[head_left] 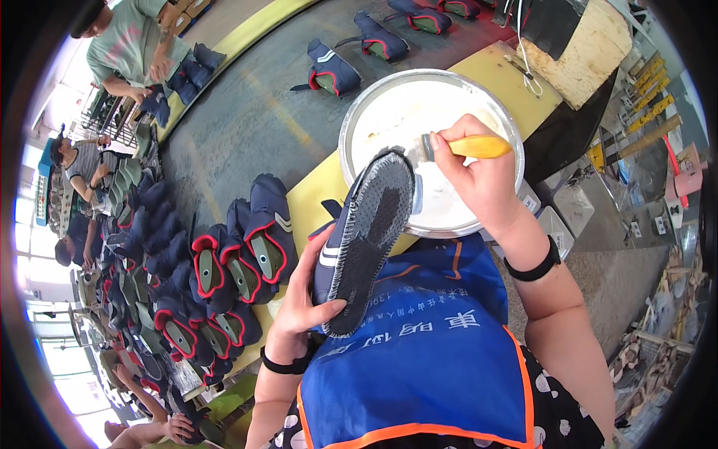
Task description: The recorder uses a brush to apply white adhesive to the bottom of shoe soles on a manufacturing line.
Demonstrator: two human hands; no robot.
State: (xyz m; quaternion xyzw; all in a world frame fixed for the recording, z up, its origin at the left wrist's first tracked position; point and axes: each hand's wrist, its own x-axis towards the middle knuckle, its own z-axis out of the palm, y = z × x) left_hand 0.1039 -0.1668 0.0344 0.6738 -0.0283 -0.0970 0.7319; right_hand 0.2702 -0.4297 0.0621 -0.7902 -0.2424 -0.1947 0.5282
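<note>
In my left hand I hold a navy shoe upper, its dark, frayed-edged sole side turned up and its toe pointing away from me. The thumb presses on the heel end while the fingers wrap round the side. My right hand grips a brush by its yellow wooden handle. The brush's metal band and bristles are at the toe of the upper, over a wide round metal basin. White, glue-like liquid lies in the basin. Whether the bristles touch the upper I cannot tell.
Many navy uppers with red trim crowd the left, on green lasts. More uppers sit along the dark conveyor belt. A co-worker handles uppers across it. Tools hang at the right.
</note>
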